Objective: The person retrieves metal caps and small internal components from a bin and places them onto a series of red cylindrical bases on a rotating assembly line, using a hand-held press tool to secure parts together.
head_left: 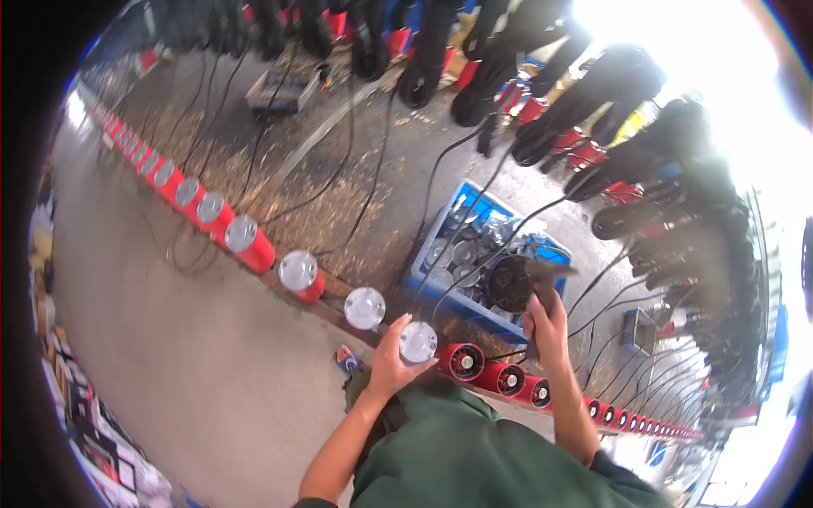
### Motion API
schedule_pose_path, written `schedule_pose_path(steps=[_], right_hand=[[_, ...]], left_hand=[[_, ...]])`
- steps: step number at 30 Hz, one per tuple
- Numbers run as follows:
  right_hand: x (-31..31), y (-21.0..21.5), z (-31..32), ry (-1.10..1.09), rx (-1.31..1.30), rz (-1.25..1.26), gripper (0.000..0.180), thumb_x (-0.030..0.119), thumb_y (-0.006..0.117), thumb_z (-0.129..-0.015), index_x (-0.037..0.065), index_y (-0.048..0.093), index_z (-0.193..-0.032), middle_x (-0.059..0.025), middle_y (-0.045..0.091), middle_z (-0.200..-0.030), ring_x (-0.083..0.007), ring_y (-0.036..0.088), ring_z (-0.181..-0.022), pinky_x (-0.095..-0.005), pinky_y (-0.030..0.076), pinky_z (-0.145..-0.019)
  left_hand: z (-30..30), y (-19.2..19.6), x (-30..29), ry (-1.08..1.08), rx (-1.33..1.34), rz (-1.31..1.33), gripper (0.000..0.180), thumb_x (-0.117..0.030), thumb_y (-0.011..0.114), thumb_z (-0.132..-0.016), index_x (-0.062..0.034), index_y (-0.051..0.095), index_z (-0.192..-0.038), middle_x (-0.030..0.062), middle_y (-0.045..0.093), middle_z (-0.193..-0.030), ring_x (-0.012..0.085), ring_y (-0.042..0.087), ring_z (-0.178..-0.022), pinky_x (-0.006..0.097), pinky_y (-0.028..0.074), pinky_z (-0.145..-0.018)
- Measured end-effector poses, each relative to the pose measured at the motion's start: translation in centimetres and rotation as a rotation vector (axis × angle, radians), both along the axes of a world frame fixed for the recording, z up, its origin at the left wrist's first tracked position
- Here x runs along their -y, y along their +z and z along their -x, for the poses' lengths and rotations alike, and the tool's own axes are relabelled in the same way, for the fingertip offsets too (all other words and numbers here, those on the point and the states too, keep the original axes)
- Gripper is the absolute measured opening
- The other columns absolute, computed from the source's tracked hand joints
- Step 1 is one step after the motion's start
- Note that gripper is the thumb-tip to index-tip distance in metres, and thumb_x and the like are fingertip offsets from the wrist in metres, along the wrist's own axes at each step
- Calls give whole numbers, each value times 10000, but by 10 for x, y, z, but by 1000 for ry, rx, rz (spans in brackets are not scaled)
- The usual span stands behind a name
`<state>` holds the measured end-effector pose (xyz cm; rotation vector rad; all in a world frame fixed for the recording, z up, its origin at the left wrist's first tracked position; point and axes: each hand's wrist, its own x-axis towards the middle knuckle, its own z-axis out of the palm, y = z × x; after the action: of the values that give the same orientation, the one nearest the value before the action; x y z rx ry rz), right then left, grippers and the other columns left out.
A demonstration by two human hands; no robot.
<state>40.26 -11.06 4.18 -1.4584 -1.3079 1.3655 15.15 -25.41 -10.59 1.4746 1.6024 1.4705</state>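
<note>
Got my left hand [392, 364] gripping a clear cap [418, 342], right hand [548, 326] holding a hammer [549, 273], cords [527, 222] dangling across the blue crate [468, 311].

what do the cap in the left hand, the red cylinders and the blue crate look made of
The cap: probably clear, glossy plastic, as it looks see-through and catches highlights; glass is possible. The red cylinders: smooth and evenly coloured, plastic or painted metal, unclear which. The blue crate: likely moulded plastic, given its uniform blue walls.

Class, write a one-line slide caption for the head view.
Along red cylinders, left hand holds a clear cap, right hand grips a hammer.
</note>
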Motion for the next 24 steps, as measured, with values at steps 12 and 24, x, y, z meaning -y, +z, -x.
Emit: schedule_pose_path(steps=[12,24], right_hand=[[97,-20,44,662,624,-242,251,224,750,-981,2,662,-1057,-234,683,-835,-433,669,-732,-464,526,-684],[108,-26,52,663,746,-311,249,220,731,-996,-2,639,-1063,-238,687,-814,-457,688,-759,-509,518,-666]], left_hand=[[-3,1,-6,-14,71,-4,942,-251,1001,-703,-5,530,-1481,218,610,-1473,389,611,-1357,451,504,-1130],[-6,-5,-5,-29,161,11,933,-239,988,-714,-2,525,-1489,220,580,-1507,397,569,-1399,451,474,-1159]])
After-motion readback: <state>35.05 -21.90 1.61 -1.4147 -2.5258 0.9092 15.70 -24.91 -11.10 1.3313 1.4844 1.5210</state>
